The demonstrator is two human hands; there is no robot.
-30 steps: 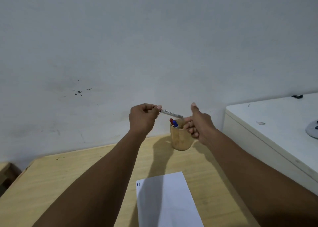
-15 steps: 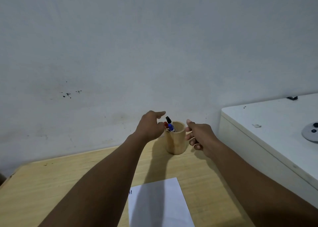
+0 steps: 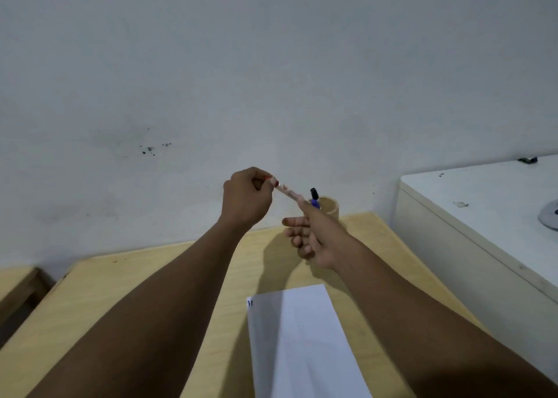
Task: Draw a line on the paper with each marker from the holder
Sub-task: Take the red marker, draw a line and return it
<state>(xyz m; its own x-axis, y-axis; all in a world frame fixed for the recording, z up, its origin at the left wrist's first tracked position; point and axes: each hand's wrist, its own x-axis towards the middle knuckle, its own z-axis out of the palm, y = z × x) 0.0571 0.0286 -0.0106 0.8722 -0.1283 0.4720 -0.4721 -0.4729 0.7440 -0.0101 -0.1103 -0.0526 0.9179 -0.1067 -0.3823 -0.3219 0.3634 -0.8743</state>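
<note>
My left hand point(image 3: 246, 200) and right hand point(image 3: 314, 237) pinch a red-tipped marker point(image 3: 287, 191) above the desk point(image 3: 120, 292), left of holder point(image 3: 330, 209). Paper point(image 3: 302, 337) near; white cabinet point(image 3: 483, 216) right.

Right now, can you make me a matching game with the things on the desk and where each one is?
Things:
1. red marker
2. blue marker
3. paper
4. holder

Places:
A. lying flat on the desk, nearest the person
B. standing at the back of the desk by the wall
C. sticking up out of the holder
D. held between both hands, left hand and right hand

Pairs: 1-D, 2-C, 3-A, 4-B
</note>
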